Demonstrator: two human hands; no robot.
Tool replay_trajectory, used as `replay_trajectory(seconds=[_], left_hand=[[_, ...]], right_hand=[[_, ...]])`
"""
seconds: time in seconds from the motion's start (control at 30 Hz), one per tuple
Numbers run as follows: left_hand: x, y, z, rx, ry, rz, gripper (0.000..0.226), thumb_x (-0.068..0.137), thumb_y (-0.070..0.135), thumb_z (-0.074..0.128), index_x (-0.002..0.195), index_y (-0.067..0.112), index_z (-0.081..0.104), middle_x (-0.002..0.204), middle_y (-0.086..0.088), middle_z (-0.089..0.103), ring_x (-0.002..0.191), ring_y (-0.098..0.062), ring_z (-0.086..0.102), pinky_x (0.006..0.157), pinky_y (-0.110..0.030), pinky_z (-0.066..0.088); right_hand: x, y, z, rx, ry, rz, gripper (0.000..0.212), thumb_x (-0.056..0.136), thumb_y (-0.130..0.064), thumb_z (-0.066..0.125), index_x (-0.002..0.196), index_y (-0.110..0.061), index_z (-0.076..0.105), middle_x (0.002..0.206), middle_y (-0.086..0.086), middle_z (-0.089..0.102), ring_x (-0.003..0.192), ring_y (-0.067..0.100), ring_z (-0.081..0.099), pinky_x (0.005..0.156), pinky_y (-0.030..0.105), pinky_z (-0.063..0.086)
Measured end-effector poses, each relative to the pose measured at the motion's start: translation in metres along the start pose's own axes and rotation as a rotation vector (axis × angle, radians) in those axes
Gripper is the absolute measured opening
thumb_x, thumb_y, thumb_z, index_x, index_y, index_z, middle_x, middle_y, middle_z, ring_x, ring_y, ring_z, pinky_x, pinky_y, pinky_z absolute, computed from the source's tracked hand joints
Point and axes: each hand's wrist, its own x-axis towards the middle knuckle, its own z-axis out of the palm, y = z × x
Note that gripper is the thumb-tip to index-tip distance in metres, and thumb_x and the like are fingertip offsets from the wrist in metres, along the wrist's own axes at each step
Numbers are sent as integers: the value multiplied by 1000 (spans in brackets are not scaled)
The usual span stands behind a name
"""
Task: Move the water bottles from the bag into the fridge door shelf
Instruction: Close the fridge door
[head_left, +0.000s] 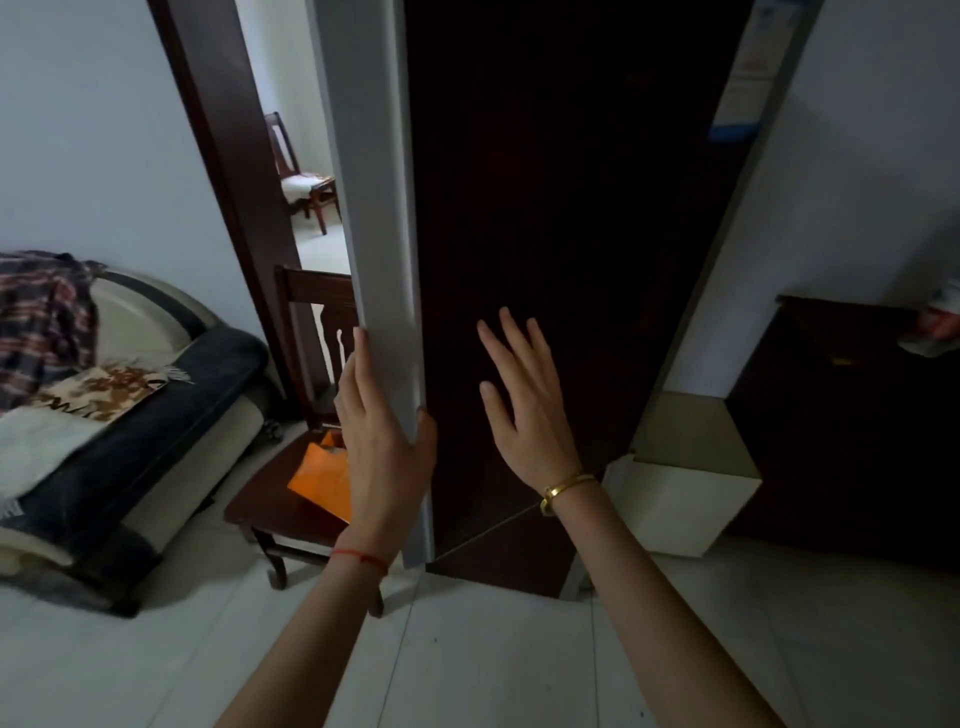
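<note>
The fridge stands straight ahead, its dark maroon door filling the middle of the view. My left hand is wrapped around the door's grey left edge, fingers on the side and thumb on the front. My right hand hovers flat in front of the dark door with its fingers spread and holds nothing. An orange bag lies on a wooden chair to the left of the fridge, partly hidden by my left wrist. No water bottles show, and the inside of the door is hidden.
A sofa with blankets sits at the left. A white box stands on the floor right of the fridge, beside a dark cabinet. Another person's hand shows at the right edge. A doorway behind opens onto a second chair.
</note>
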Motion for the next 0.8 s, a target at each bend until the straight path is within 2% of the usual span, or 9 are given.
replay_trajectory(seconds=[0.13,0.37,0.53,0.67,0.8], left_hand=[[35,-21,11,15,-7,-5,105,84,15,67,157,27,-7,161,-3,16,147,-22,19,118,-40,23],[89,-59,30,119,-87,22,114,78,17,75,157,29,-5,163,-5,6,151,-27,8,118,-55,23],[122,-75,44,117,-99,1,122,73,17,80,156,33,-8,163,-4,4,151,-27,6,117,-51,24],[144,-85,59,119,-106,24,124,72,14,80,157,27,-10,163,-8,1,152,-33,3,114,-61,29],[165,-98,76,108,-93,8,125,72,11,79,156,28,-11,163,-12,-5,152,-32,-4,111,-62,33]], right_hand=[[32,18,16,-60,-22,-79,58,100,-24,42,153,-30,17,163,-9,3,151,19,-9,121,52,4],[77,47,41,-109,-71,-148,61,100,-29,41,153,-30,13,163,-8,0,150,20,-12,119,46,-4],[102,67,57,-139,-120,-157,62,99,-31,41,154,-29,12,163,-7,-2,150,22,-12,120,50,-1],[120,81,69,-187,-146,-168,64,98,-33,43,154,-28,12,163,-6,-4,150,23,-12,120,55,3],[134,91,81,-236,-138,-171,68,97,-36,47,154,-25,12,163,-4,-2,150,24,-11,120,56,4]])
